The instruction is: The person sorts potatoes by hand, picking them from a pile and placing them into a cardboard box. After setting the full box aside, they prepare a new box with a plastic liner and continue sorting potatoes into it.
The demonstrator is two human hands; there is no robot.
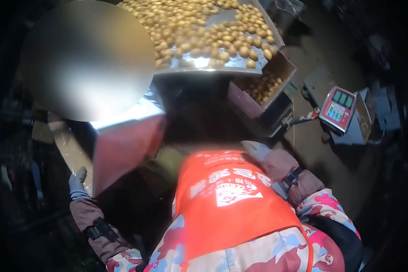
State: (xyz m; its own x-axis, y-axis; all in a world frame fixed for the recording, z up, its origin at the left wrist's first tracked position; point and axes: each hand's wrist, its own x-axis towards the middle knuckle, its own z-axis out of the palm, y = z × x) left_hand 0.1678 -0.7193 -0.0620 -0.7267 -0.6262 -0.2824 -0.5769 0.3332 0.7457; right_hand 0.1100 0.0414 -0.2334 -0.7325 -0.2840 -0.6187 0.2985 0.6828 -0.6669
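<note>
My left hand [78,180], in a pale glove, is at the lower edge of a cardboard box [72,147] on the left, its fingers closed against that edge. Beside it stands a pink-red box side [127,145] with a bright top edge. My right hand [256,150], also gloved, lies near the top of the red apron [231,195], fingers stretched out and holding nothing visible. A blurred round patch hides the upper left of the view.
Many round yellow-brown items [204,31] cover a metal tray [204,70] ahead. Below its right corner, a pink-sided box [245,100] holds more. A red scale display [337,111] stands on the right beside cardboard [363,119].
</note>
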